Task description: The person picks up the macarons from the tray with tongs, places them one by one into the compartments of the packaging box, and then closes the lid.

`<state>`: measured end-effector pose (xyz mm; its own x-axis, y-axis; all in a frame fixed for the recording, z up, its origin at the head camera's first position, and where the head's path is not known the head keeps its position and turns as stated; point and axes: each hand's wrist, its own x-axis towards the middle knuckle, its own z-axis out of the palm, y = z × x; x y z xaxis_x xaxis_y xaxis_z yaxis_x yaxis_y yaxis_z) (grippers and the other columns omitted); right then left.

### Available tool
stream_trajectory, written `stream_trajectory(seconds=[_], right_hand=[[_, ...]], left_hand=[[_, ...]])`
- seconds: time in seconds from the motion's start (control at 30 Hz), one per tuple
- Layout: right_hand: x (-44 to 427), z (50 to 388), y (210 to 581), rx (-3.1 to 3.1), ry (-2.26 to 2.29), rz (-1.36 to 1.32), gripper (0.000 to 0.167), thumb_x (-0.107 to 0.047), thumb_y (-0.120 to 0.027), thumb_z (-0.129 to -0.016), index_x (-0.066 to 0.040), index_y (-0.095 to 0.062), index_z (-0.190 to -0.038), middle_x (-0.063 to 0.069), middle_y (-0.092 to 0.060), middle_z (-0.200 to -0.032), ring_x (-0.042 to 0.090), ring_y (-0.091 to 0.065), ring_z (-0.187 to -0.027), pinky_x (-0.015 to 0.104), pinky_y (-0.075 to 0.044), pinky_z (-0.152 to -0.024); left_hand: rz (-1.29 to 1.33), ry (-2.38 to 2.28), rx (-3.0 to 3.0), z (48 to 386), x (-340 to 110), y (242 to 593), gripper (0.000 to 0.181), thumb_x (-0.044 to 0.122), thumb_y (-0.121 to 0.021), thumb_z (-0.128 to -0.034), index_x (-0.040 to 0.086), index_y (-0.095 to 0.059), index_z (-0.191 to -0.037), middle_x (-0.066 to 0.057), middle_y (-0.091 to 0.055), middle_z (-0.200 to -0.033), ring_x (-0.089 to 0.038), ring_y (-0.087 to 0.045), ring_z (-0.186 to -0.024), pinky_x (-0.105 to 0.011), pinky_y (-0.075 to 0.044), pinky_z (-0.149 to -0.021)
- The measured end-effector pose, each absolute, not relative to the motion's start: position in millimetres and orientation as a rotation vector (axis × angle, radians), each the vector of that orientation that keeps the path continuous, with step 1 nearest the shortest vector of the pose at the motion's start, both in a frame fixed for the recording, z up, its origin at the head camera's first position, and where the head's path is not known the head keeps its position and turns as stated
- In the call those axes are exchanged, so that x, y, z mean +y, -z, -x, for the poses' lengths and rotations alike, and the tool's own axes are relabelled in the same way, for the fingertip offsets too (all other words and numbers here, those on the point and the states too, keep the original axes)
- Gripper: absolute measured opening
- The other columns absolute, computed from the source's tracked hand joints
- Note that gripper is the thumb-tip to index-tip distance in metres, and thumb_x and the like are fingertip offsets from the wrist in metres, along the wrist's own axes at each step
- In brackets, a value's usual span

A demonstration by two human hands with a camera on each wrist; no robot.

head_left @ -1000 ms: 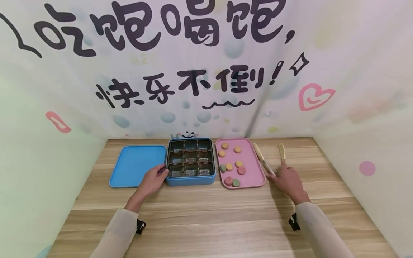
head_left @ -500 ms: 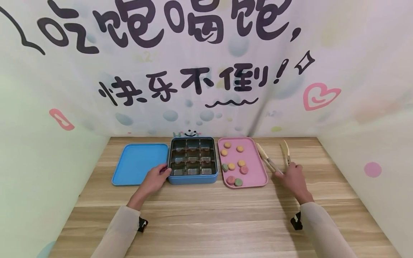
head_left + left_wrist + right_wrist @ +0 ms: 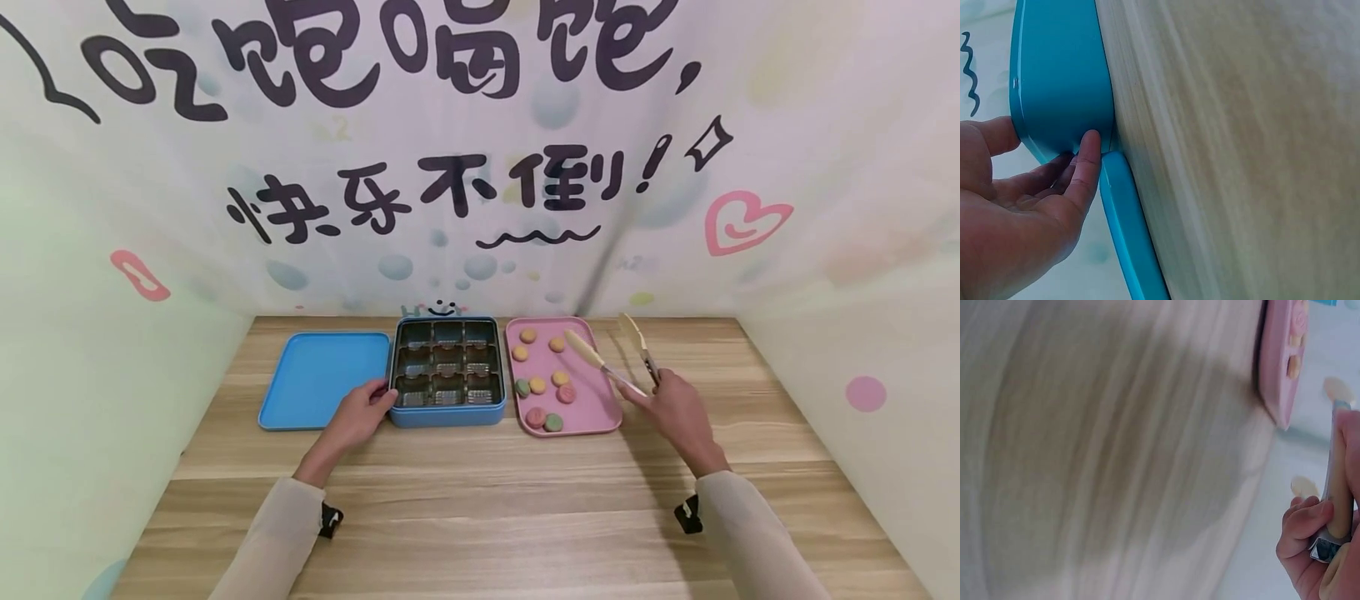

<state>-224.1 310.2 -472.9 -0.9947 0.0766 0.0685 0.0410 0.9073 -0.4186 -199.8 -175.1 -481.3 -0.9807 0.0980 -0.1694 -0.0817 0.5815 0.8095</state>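
At the front left corner of a square blue tin (image 3: 448, 416), my left hand (image 3: 358, 418) holds the rim with the thumb, its fingers against the wall. A dark divided insert (image 3: 447, 377) fills the tin. My right hand (image 3: 678, 414) grips food tongs (image 3: 586, 349) with cream tips spread apart. One tip hangs over the pink tray (image 3: 594, 412), the other past its right side. Yellow, pink and green macarons (image 3: 565, 392) lie on that tray. The right wrist view shows fingers wrapped about the tongs' handle (image 3: 1338, 481).
Left of the tin lies its flat blue lid (image 3: 318, 367), seen edge-on beside it in the left wrist view. Everything rests on a wood-grain table (image 3: 487, 508). A printed white cloth (image 3: 337, 267) stands close behind the tin and tray.
My right hand has lifted the tongs and swung their tips left, so one tip now hangs above the pink tray. The left hand has stayed at the tin.
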Motion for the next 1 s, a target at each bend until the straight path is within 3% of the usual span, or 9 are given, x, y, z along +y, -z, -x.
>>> stream_trajectory(seconds=[0.43, 1.0], right_hand=[[290, 223, 463, -3.036, -0.504, -0.169, 0.039, -0.043, -0.070, -0.091, -0.011, -0.053, -0.075, -0.001, -0.041, -0.059, 0.016, -0.041, -0.054, 0.028, -0.029, -0.049], [286, 228, 467, -3.065, -0.418, -0.221, 0.038, -0.039, -0.067, -0.094, -0.014, -0.049, -0.071, -0.001, -0.040, -0.058, 0.015, -0.038, -0.051, 0.028, -0.027, -0.047]], left_hand=[[-0.020, -1.349, 2.622, 200, -176, 482, 0.054, 0.026, -0.043, -0.1072, -0.008, -0.036, -0.148, -0.029, -0.048, -0.143, -0.042, -0.046, -0.134, -0.054, -0.041, -0.109], [-0.023, -1.359, 2.626, 199, -176, 484, 0.054, 0.027, -0.044, -0.1071, -0.008, -0.037, -0.148, -0.029, -0.049, -0.142, -0.042, -0.047, -0.133, -0.054, -0.041, -0.109]])
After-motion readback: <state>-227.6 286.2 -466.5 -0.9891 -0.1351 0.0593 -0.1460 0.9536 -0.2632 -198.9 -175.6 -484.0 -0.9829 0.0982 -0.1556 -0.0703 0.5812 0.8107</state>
